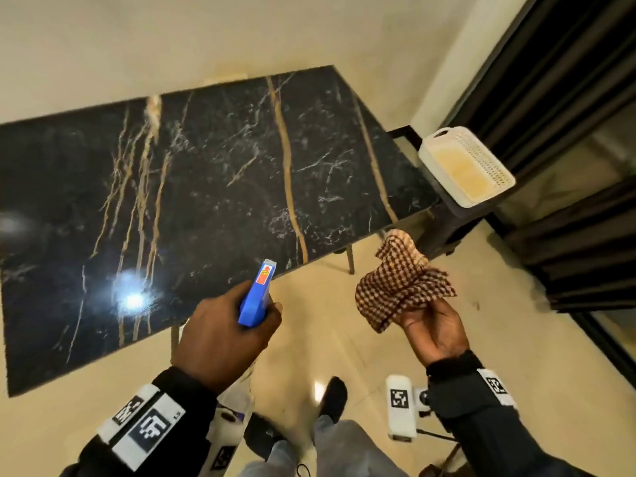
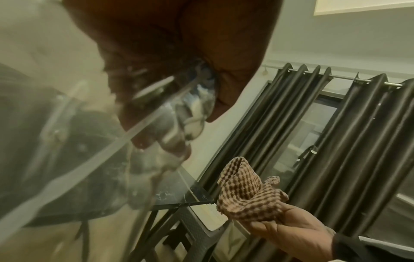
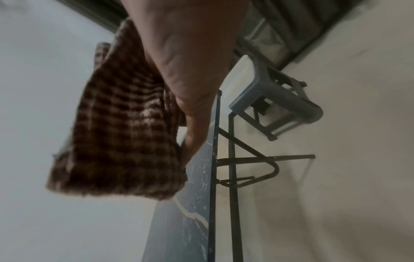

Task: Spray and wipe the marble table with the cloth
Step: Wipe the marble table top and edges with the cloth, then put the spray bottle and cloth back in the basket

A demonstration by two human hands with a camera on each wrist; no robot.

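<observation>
The black marble table (image 1: 213, 173) with gold veins fills the middle of the head view. My left hand (image 1: 223, 335) grips a spray bottle with a blue head (image 1: 256, 294), its nozzle pointing at the table's near edge. In the left wrist view the bottle's clear body (image 2: 89, 159) fills the lower left under my left hand (image 2: 174, 58). Off the table's right corner my right hand (image 1: 435, 330) holds a crumpled brown checked cloth (image 1: 402, 284), palm up, above the floor. The cloth (image 2: 244, 191) and right hand (image 2: 291, 228) also show in the left wrist view. In the right wrist view the cloth (image 3: 121, 124) hangs beside my fingers (image 3: 190, 74).
A white perforated basket (image 1: 464, 165) sits on a dark stool (image 1: 447, 218) right of the table. Dark curtains (image 1: 568, 98) hang along the right wall. The table stands on thin metal legs (image 3: 233, 159). My legs and a shoe (image 1: 334, 397) are on the beige floor below.
</observation>
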